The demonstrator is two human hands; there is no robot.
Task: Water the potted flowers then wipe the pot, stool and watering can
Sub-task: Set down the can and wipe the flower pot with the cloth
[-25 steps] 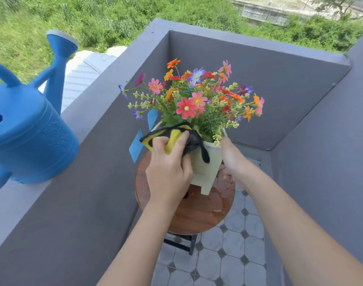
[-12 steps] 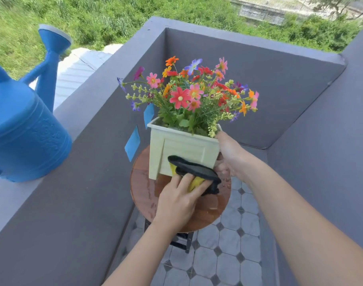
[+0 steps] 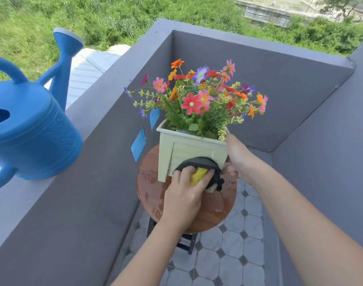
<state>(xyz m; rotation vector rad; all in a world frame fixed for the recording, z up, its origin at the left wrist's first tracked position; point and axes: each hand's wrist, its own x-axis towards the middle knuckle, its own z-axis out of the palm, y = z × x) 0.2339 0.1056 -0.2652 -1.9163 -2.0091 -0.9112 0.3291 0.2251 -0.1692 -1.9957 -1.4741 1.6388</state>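
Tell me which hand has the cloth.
The left hand: it presses the yellow-and-black cloth against the pot; the right hand, bare, only steadies that pot's right corner.

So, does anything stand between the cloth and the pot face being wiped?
Nothing visible. The left hand presses the yellow-and-black cloth straight onto the front of the pale green square plastic pot; the right hand grips its right side, clear of the cloth.
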